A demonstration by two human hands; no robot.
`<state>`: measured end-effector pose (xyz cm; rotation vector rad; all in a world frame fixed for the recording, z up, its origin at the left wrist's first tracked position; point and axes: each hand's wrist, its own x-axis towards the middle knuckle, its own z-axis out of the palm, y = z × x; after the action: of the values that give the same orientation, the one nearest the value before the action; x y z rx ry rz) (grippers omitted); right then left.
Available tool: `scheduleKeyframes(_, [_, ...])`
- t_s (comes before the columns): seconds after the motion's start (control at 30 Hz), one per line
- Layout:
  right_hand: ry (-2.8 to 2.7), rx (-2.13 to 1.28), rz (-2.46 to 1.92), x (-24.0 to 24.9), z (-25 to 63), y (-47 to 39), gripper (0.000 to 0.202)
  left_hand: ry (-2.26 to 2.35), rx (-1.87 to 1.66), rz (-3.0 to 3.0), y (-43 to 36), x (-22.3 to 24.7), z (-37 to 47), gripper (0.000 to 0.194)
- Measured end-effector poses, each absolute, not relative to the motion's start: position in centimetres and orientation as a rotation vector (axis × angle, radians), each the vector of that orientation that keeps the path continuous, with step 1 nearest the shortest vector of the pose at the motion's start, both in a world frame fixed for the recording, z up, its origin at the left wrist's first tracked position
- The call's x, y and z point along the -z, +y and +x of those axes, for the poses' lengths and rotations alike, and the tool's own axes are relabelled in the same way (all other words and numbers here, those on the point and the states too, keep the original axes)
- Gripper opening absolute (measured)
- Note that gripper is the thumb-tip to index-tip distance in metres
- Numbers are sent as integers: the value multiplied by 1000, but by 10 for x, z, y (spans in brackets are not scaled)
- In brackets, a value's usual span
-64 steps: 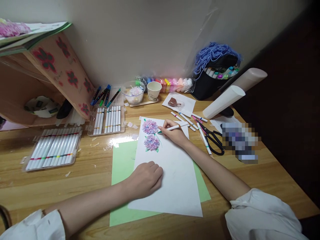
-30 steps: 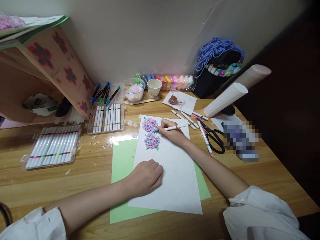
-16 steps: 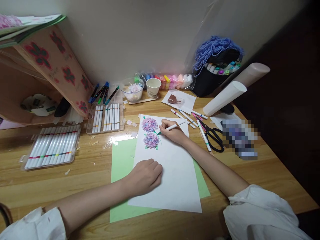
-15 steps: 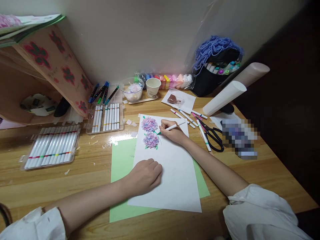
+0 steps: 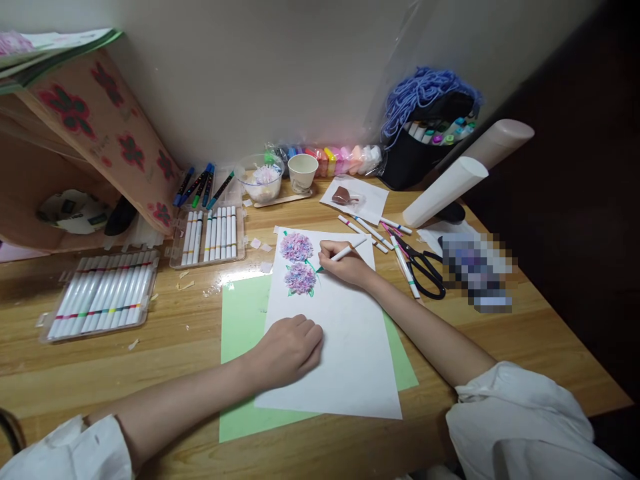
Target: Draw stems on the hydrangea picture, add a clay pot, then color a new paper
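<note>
My right hand [image 5: 347,262] pinches a white marker [image 5: 349,249], its green tip touching a white sheet of paper [image 5: 345,347] beside two raised, fluffy pink-purple flowers [image 5: 297,247]. Green leaves and thin green lines edge the flowers, with a stem line running near the tip. My left hand [image 5: 291,350] rests as a loose fist on the lower left of the sheet, knuckles up, fingers curled under. Nothing shows in it. Under the white paper lies a light green sheet [image 5: 243,333], sticking out at left and right.
Marker cases [image 5: 103,293] stand at left, with dark pens [image 5: 200,185] behind. A clear bowl [image 5: 260,180] and a paper cup [image 5: 303,173] sit near the wall. Loose markers, black scissors [image 5: 428,273], white tubes [image 5: 445,193] and a black pen holder [image 5: 407,160] are at right.
The marker tip has moved slightly right and down beside the flowers, and a green line near it has grown. My left hand stays in place on the paper. The view has shifted slightly.
</note>
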<state>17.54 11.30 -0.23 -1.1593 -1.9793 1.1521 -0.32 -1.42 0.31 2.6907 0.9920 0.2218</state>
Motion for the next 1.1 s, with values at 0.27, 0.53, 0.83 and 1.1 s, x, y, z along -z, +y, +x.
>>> scheduleKeyframes(0.27, [-2036,-1180,-1092,4,178,111,27,997,-226,2704,-15,-1,-3,19])
scheduleKeyframes(0.53, [-2093,-1201,-1042,3,179,110,26,1004,-232,2712,-14,-2,-3,20])
scheduleKeyframes(0.83, [-2164,-1230,-997,3,179,107,27,1000,-235,2706,-14,-1,-3,20])
scheduleKeyframes(1.1, [-2181,-1227,-995,1,178,106,27,995,-251,2698,-14,-1,-3,21])
